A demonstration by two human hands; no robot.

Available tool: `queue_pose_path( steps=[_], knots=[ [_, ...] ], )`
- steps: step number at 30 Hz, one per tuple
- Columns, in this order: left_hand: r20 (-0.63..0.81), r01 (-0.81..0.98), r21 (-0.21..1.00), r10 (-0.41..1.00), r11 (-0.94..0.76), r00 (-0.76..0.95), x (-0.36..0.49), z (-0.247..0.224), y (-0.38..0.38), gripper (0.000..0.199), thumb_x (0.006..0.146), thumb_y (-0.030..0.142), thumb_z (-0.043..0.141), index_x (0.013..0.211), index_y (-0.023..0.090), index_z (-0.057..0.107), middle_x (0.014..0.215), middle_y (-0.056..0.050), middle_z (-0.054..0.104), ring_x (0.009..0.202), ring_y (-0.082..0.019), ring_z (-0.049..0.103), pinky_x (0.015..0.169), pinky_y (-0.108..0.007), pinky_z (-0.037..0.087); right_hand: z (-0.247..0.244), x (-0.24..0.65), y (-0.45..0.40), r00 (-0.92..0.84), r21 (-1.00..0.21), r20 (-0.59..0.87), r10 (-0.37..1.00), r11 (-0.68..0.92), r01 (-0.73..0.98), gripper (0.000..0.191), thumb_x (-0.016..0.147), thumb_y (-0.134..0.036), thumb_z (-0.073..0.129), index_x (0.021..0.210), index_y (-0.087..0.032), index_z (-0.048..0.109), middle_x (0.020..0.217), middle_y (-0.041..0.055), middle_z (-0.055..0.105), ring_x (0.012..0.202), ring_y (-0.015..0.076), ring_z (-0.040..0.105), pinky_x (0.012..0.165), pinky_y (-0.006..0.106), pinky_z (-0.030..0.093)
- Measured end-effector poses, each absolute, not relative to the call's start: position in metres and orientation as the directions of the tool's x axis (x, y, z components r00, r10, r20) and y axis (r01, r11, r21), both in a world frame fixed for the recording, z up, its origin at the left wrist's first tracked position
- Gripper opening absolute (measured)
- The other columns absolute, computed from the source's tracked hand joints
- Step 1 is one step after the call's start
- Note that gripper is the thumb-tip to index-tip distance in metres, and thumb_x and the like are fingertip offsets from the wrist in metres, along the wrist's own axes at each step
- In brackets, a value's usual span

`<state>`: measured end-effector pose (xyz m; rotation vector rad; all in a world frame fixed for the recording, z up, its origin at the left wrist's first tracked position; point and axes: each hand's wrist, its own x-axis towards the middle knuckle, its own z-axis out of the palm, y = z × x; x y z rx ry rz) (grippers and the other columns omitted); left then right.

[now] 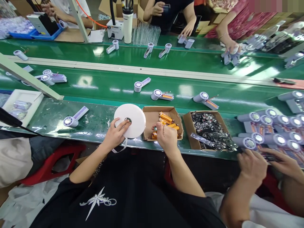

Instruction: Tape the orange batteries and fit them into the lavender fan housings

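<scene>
A white round reel (138, 122) lies flat at the table's front edge, with a strip of white tape (123, 146) hanging from it. My left hand (117, 133) rests on the reel, its fingers apart and reaching to the centre hole. Just right of the reel is a cardboard tray (149, 114) with several orange cylindrical cells (165, 117). Over the tray's front edge, my right hand (166, 136) is closed with thumb and fingers pressed together; a small part of an orange cell seems to show beside the thumb, but the grip is partly hidden.
A box of black parts (187, 126) stands to the right, beside many lilac fan units (276, 139) and a co-worker's hands (253, 164). One lilac unit (70, 121) lies on the left. Further units sit on the green belt (106, 85). Other people work across it.
</scene>
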<state>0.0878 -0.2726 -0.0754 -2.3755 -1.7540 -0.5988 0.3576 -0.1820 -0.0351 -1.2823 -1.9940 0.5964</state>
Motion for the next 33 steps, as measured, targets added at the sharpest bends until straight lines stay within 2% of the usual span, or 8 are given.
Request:
queue_pose_path(
  steps=[3, 7, 14, 21, 26, 28, 30, 33],
  knots=[
    [0.474, 0.955, 0.075, 0.853, -0.287, 0.219, 0.092, -0.071, -0.273, 0.070, 0.083, 0.003, 0.061, 0.150, 0.022, 0.063, 0.148, -0.006, 0.067, 0.143, -0.037, 0.039, 0.120, -0.052, 0.041, -0.030, 0.362, -0.179, -0.287, -0.412, 0.461, 0.839, 0.490, 0.768, 0.088, 0.112, -0.067, 0.014, 0.064, -0.019, 0.070, 0.054, 0.0084, 0.065, 0.049, 0.0177, 0.058, 0.054, 0.031, 0.031],
    [0.566, 0.967, 0.038, 0.803, -0.252, 0.187, 0.098, -0.068, -0.272, 0.065, 0.086, 0.009, 0.066, 0.149, 0.021, 0.064, 0.141, -0.007, 0.071, 0.135, -0.036, 0.041, 0.115, -0.049, 0.042, -0.022, 0.359, -0.176, -0.274, -0.325, 0.520, 0.809, 0.484, 0.813, 0.084, 0.114, -0.059, 0.013, 0.066, -0.019, 0.068, 0.051, 0.0065, 0.060, 0.045, 0.0167, 0.052, 0.054, 0.032, 0.027],
    [0.565, 0.982, 0.076, 0.819, -0.174, 0.101, 0.119, -0.074, -0.273, 0.062, 0.090, 0.026, 0.074, 0.150, 0.033, 0.065, 0.132, -0.007, 0.074, 0.113, -0.034, 0.044, 0.124, -0.062, 0.027, -0.017, 0.342, -0.174, -0.116, -0.523, 0.498, 0.859, 0.405, 0.750, 0.071, 0.114, -0.051, 0.018, 0.072, -0.020, 0.066, 0.060, 0.0085, 0.064, 0.058, 0.0212, 0.061, 0.060, 0.033, 0.036],
    [0.456, 0.975, 0.149, 0.886, -0.167, 0.082, 0.125, -0.073, -0.272, 0.068, 0.093, 0.027, 0.070, 0.158, 0.039, 0.055, 0.137, -0.005, 0.071, 0.114, -0.035, 0.044, 0.127, -0.069, 0.022, -0.017, 0.333, -0.173, -0.049, -0.719, 0.394, 0.918, 0.341, 0.606, 0.061, 0.111, -0.059, 0.031, 0.077, -0.022, 0.067, 0.070, 0.0096, 0.067, 0.073, 0.0255, 0.068, 0.073, 0.036, 0.049],
    [0.438, 0.979, 0.176, 0.899, -0.100, 0.014, 0.118, -0.068, -0.273, 0.067, 0.094, 0.030, 0.068, 0.158, 0.042, 0.053, 0.139, -0.005, 0.070, 0.116, -0.036, 0.046, 0.126, -0.072, 0.017, -0.010, 0.356, -0.169, -0.360, -0.962, 0.122, 0.925, 0.199, 0.186, 0.041, 0.096, -0.058, 0.070, 0.115, -0.022, 0.076, 0.099, 0.0082, 0.079, 0.098, 0.0282, 0.076, 0.087, 0.040, 0.063],
    [0.413, 0.979, 0.190, 0.911, -0.073, -0.013, 0.119, -0.067, -0.274, 0.064, 0.097, 0.032, 0.065, 0.158, 0.044, 0.052, 0.139, -0.005, 0.070, 0.118, -0.037, 0.046, 0.123, -0.073, 0.017, -0.010, 0.364, -0.165, -0.476, -0.996, -0.011, 0.880, 0.030, 0.080, 0.053, 0.082, -0.048, 0.087, 0.126, -0.022, 0.074, 0.101, 0.0059, 0.081, 0.098, 0.0286, 0.078, 0.090, 0.043, 0.066],
    [0.418, 0.979, 0.197, 0.907, -0.050, -0.038, 0.124, -0.067, -0.272, 0.062, 0.099, 0.038, 0.064, 0.159, 0.042, 0.051, 0.139, -0.007, 0.069, 0.118, -0.037, 0.047, 0.120, -0.072, 0.019, -0.014, 0.358, -0.165, -0.430, -0.998, -0.054, 0.901, -0.066, -0.013, 0.059, 0.073, -0.042, 0.094, 0.124, -0.020, 0.074, 0.100, 0.0058, 0.082, 0.097, 0.0291, 0.079, 0.093, 0.047, 0.067],
    [0.499, 0.985, 0.174, 0.862, -0.004, -0.085, 0.139, -0.066, -0.267, 0.066, 0.099, 0.053, 0.066, 0.160, 0.030, 0.052, 0.136, -0.015, 0.067, 0.118, -0.038, 0.047, 0.117, -0.068, 0.023, -0.029, 0.324, -0.177, -0.125, -0.964, -0.010, 0.992, -0.042, -0.261, 0.059, 0.074, -0.047, 0.092, 0.122, -0.021, 0.069, 0.105, 0.0081, 0.082, 0.102, 0.0279, 0.079, 0.097, 0.048, 0.066]
  ],
)
